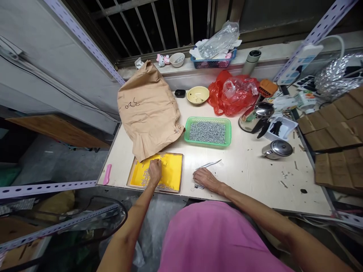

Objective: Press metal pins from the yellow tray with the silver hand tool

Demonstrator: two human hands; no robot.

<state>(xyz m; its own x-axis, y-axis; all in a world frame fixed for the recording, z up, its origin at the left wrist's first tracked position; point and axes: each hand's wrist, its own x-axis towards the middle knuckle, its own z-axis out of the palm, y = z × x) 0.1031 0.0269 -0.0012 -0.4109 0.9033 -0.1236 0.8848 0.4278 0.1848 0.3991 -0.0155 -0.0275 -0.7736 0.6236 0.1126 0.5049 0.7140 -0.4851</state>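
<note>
My left hand is over a shallow tray with a yellow bottom, its fingers pinched together. What sits between the fingertips is too small to make out. Many small pale rods lie scattered in this tray around the hand. On the table to the right, my right hand rests with its fingers curled down over something with a metal end, mostly hidden under the hand. Just beyond its knuckles lies a slim, pointed silver tool. Behind both hands stands a green basket holding many small metal pins.
A large brown paper sack overlaps the yellow tray's back edge. Farther back are a cream bowl and red plastic bags. A kettle and steel cup stand right. A pink object lies left.
</note>
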